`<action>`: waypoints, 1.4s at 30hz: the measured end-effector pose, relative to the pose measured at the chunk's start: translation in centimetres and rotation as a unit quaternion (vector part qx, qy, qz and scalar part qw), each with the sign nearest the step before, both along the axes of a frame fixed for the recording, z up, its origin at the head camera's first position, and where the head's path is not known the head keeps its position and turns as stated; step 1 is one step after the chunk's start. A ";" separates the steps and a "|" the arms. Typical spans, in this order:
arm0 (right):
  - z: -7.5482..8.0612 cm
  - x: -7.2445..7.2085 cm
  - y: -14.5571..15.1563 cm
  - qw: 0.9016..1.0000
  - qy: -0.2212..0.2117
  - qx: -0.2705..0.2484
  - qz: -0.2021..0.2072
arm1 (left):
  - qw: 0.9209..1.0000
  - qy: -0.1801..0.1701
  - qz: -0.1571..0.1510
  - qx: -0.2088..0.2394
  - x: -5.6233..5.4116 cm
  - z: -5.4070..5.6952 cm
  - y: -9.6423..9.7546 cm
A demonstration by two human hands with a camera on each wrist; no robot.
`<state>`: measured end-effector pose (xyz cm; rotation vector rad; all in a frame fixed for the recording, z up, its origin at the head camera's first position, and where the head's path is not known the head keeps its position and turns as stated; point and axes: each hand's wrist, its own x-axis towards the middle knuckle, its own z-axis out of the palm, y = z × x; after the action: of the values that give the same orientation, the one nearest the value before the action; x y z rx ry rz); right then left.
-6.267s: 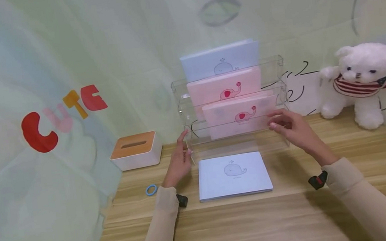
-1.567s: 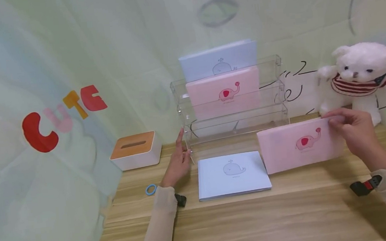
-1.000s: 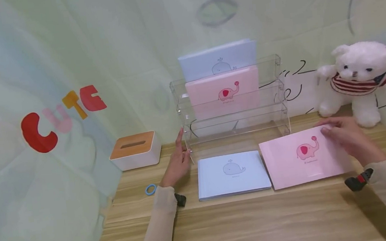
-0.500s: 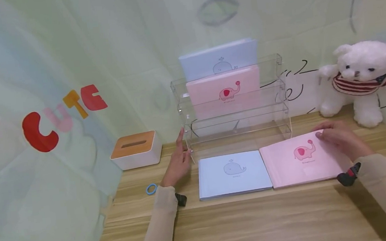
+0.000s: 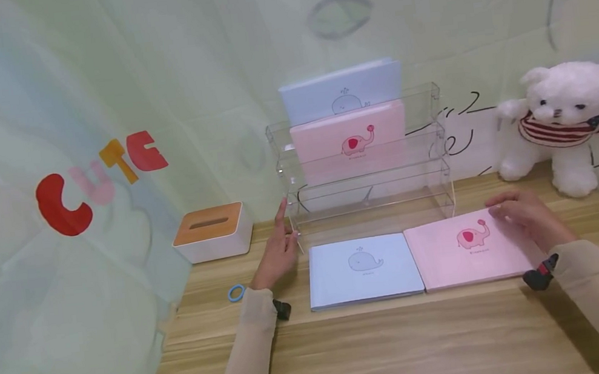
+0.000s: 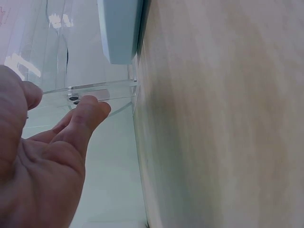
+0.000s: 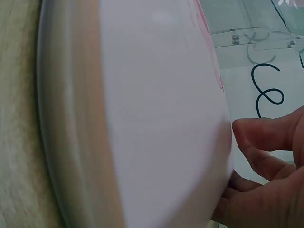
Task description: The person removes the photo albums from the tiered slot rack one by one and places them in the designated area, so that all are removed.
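A pink booklet (image 5: 473, 248) with a red-eared elephant lies on the table at the right. My right hand (image 5: 530, 217) holds it by its upper right corner, fingers and thumb at the edge, as the right wrist view also shows. Against its left side lies a blue whale booklet (image 5: 364, 271). Behind them stands a clear tiered rack (image 5: 366, 195); its upper tiers bear another blue whale booklet (image 5: 338, 88) and a pink elephant one (image 5: 352, 139), and the lowest tier shows no booklet. My left hand (image 5: 276, 256) touches the rack's left side panel, fingertips along the clear edge in the left wrist view.
A white tissue box (image 5: 212, 236) with a wooden top stands at the left, with a blue ring (image 5: 236, 292) in front of it. A white teddy bear (image 5: 566, 116) in a striped top sits at the back right. A printed curtain hangs behind the table.
My right hand has taken the front pink booklet out of the rack's lowest tier, carried it right and forward, and laid it beside the blue one. The left hand has stayed at the rack.
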<state>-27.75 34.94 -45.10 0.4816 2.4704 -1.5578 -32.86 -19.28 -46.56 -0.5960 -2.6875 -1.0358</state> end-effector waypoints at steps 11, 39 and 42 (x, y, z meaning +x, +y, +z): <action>2.0 -0.2 -2.3 0.987 0.154 0.022 -0.046 | 1.000 0.003 -0.001 0.003 0.0 0.0 0.0; 13.7 -4.5 -10.2 0.914 0.402 0.025 0.049 | 1.000 -0.004 -0.005 0.014 0.1 0.1 -0.1; 14.5 -5.0 -10.8 0.917 0.394 0.032 0.058 | 1.000 -0.007 -0.008 0.013 0.1 0.0 -0.1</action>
<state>-32.74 24.18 -30.64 -0.3767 3.0260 -1.8819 -32.79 -19.38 -46.54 -0.6090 -2.6814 -1.0803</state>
